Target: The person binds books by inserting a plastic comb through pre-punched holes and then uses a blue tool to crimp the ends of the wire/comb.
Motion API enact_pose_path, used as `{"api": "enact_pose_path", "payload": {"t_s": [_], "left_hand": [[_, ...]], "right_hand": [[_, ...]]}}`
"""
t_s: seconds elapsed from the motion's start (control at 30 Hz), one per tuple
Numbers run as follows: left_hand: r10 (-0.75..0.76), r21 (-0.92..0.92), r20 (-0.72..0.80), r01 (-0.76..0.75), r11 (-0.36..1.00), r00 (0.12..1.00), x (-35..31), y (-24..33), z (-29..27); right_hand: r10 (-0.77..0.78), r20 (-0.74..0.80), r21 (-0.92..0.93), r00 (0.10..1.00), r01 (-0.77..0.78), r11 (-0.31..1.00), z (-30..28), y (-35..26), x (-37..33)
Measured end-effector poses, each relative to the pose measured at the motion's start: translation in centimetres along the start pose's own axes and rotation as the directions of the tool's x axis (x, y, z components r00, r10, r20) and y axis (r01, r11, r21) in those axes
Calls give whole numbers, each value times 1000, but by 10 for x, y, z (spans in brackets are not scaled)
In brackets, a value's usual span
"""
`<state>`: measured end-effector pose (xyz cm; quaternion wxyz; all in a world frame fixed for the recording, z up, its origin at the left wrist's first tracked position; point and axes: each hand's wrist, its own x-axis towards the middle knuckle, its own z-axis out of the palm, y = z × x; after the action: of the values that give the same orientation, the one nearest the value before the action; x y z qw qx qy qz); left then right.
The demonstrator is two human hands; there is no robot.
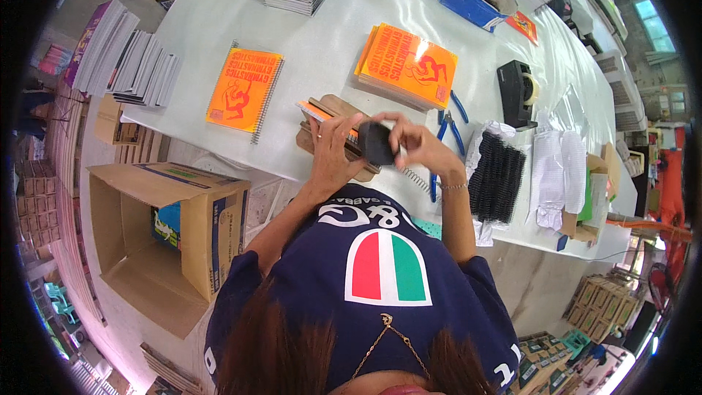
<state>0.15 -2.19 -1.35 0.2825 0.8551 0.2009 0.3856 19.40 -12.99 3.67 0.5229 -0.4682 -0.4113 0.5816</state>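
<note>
The left hand [333,148] clasps an orange-covered notebook [313,110] on a wooden stand [341,106] at the tabletop [314,47] edge; the right hand [423,148] grips a dark block [376,145], its kind unclear. Steady pages and a wire coil [417,178] kept straight should help.

The counter [314,51] looks smooth and glossy. Shiny orange paper covers the notebook stack [413,66]. The brown jig [340,107] looks like matt wood; the black block [377,144] is dull, its material unclear. Smooth blue plastic sheathes the pliers [456,139]; the tape dispenser [515,91] is glossy plastic, the carton [196,183] matt cardboard, the shirt [468,307] cloth
</note>
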Motion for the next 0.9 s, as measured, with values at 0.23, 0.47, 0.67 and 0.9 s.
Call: {"api": "enact_pose_path", "payload": {"t_s": [0.23, 0.47, 0.67, 0.9], "left_hand": [[-25, -5, 27, 25, 1000, 999, -1, 0, -3], [35, 34, -39, -33, 999, 999, 0, -6, -1], [47, -24, -28, -48, 999, 998, -2, -8, -7], [32, 39, -3, -32, 999, 999, 6, -6, -15]], "right_hand": [[-128, 166, 178, 978, 97, 979, 6, 0, 11], [102, -127, 96, 987, -90, 991, -2, 8, 29], [32, 204, -19, 978, -29, 999, 5, -16, 24], [53, -128, -134, 990, -71, 989, -19, 9, 35]]}}
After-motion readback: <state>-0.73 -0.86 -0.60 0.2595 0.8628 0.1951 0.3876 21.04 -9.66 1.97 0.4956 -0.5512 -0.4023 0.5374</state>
